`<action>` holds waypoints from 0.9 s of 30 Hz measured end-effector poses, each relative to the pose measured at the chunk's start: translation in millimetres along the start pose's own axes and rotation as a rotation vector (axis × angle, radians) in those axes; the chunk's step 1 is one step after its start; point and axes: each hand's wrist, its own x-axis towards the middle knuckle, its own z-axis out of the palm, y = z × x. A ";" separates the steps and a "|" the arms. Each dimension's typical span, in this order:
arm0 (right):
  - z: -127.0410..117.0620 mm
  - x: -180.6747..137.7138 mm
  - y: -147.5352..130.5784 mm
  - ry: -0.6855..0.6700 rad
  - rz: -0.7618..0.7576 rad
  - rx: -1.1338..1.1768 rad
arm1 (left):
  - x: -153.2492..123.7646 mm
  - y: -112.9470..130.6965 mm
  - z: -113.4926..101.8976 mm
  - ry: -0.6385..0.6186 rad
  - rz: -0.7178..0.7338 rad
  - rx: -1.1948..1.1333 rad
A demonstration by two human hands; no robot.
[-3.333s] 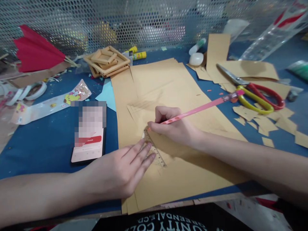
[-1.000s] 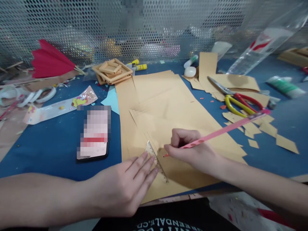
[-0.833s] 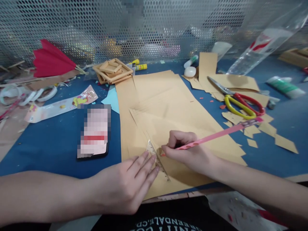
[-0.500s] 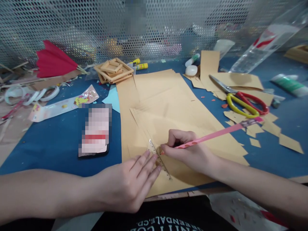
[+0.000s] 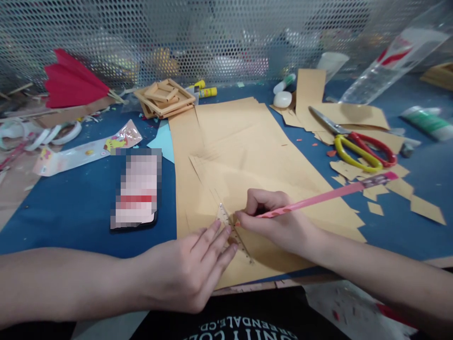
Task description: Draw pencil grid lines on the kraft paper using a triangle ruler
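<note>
My left hand (image 5: 187, 271) lies flat, fingers stretched out, pressing a small clear set square (image 5: 231, 231) onto brown kraft paper (image 5: 247, 151). My right hand (image 5: 279, 222) is closed round a long pink pencil (image 5: 329, 194). The pencil's tip touches the paper at the set square's edge, near the top corner. Several brown sheets are stacked under both hands on the blue table (image 5: 71, 212).
A phone (image 5: 136, 191) lies left of the paper. Red-and-yellow scissors (image 5: 357, 144) rest on paper scraps at the right. Wooden frames (image 5: 164, 97), glue sticks (image 5: 205, 90), a red folded fan (image 5: 69, 80) and tape rolls (image 5: 46, 134) sit along the back, before a perforated metal screen.
The pencil tip has slid up along the set square's edge to its top corner. My left hand has stayed pressed on the set square. The view shifted slightly.
</note>
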 end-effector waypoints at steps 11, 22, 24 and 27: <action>-0.3 1.5 -1.0 0.003 -0.029 -0.006 | 1.7 -1.0 0.1 -0.005 -0.011 -0.015; -2.0 2.1 -2.3 -0.051 0.062 0.044 | 0.1 3.0 0.3 -0.022 -0.025 -0.012; -2.8 2.1 -2.8 -0.079 0.077 0.057 | 0.0 2.8 0.3 -0.024 -0.019 -0.012; -4.2 2.3 -3.6 -0.113 0.088 0.040 | 0.2 1.5 0.4 -0.019 -0.003 -0.009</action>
